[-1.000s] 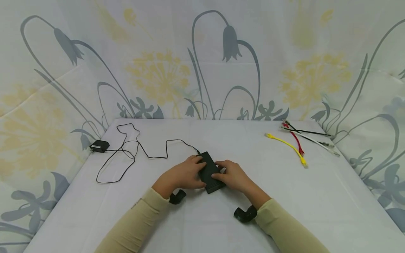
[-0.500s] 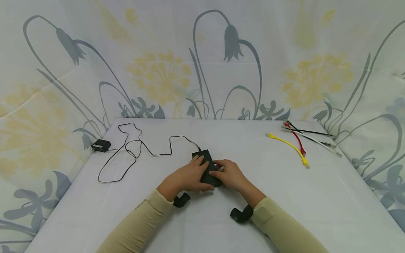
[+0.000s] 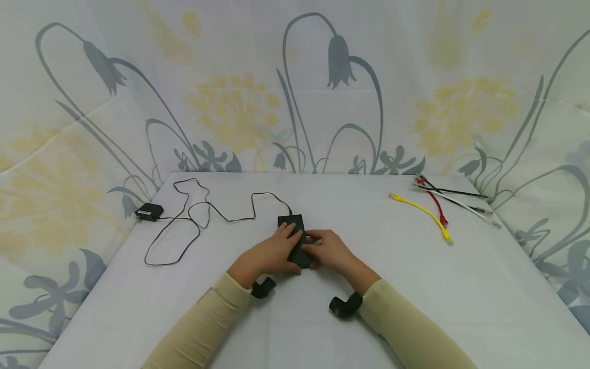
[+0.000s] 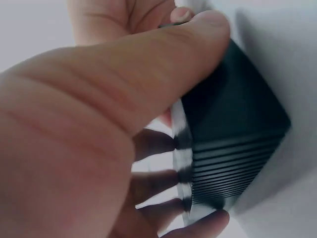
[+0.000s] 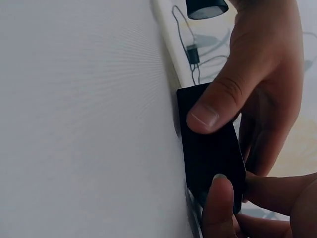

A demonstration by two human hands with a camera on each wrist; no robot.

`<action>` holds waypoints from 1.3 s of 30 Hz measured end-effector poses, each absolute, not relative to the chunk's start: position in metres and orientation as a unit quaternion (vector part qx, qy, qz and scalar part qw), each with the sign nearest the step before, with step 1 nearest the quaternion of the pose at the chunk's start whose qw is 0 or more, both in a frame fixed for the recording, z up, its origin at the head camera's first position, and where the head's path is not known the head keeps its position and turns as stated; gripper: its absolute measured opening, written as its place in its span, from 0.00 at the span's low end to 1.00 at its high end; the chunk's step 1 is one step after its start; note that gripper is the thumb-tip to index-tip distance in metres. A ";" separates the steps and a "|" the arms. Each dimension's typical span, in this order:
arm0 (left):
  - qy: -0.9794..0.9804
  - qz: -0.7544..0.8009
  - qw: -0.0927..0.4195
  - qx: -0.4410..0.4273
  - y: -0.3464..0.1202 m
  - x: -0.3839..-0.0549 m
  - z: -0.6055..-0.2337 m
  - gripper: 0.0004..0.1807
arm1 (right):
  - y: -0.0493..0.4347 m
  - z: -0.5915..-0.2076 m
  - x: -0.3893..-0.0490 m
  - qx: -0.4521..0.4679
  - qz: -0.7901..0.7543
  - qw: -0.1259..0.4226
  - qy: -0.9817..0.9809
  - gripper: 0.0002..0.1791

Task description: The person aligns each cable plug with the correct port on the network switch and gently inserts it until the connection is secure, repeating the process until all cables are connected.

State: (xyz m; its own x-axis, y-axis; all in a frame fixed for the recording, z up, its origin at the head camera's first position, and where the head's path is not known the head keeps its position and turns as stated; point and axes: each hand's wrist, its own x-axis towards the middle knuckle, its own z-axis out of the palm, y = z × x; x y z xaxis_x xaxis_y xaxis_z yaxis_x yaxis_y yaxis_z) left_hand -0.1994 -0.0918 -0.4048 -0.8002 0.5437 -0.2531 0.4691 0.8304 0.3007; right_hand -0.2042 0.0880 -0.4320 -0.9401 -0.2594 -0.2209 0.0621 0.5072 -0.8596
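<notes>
Within two grips [image 3: 272, 252] [image 3: 333, 252], one black box [image 3: 298, 254] with one cord [image 3: 241, 220]

We wear long, close-fitting sleeves: the left sleeve [image 3: 198, 328] and the right sleeve [image 3: 415, 328] share one pale khaki-yellow colour, plain cloth with soft creases, ending at the wrists. Along the outer side of the left one we see a small dark marking [image 3: 205, 295], too small to read. Our left hand [image 3: 272, 254] and right hand [image 3: 335, 252] are bare. At our wrists sit two black pieces, the left wrist camera [image 3: 264, 288] and the right wrist camera [image 3: 345, 306], each smooth, rounded and bent like a pipe elbow.
</notes>
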 end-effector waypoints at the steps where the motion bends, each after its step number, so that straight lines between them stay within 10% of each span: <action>1: 0.941 0.114 0.171 0.269 -0.094 -0.201 -0.405 0.51 | 0.087 -0.432 -0.206 -0.053 -0.508 0.170 0.843 0.29; 39: 0.937 0.184 0.129 0.267 -0.104 -0.215 -0.421 0.48 | 0.079 -0.434 -0.247 -0.103 -0.518 0.219 0.820 0.29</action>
State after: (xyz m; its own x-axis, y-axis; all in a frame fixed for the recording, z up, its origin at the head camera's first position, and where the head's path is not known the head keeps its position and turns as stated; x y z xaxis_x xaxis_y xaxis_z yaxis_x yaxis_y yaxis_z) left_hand -0.2152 -0.1036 -0.4212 -0.8234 0.5488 -0.1441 0.4537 0.7894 0.4136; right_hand -0.2472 0.0789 -0.4339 -0.8830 -0.3959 -0.2520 0.0575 0.4416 -0.8954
